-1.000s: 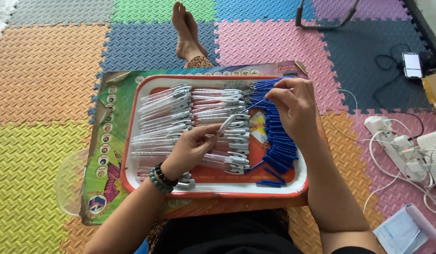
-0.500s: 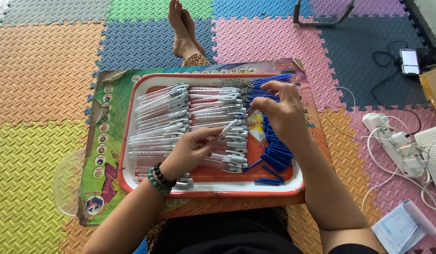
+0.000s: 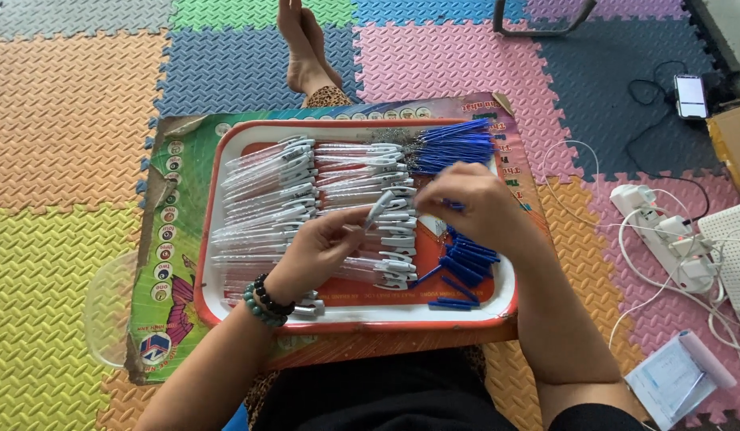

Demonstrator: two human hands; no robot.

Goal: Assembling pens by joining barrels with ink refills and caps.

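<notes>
Shifted closer together over red tray [image 3: 226, 307]: left hand [image 3: 326, 247] pinching clear pen barrel [image 3: 378, 209], right hand [image 3: 477, 203] closed, contents hidden. Many barrels [image 3: 266, 199] assembled; loose blue refills [image 3: 461, 267] remaining.

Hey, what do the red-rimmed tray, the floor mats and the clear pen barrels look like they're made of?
Tray: probably plastic or coated metal; its smooth white inside and red rim look glossy.
Floor mats: likely foam, matte, with a bumpy texture and interlocking jigsaw edges.
Pen barrels: apparently clear hard plastic with white clips; the left hand holds one.
</notes>
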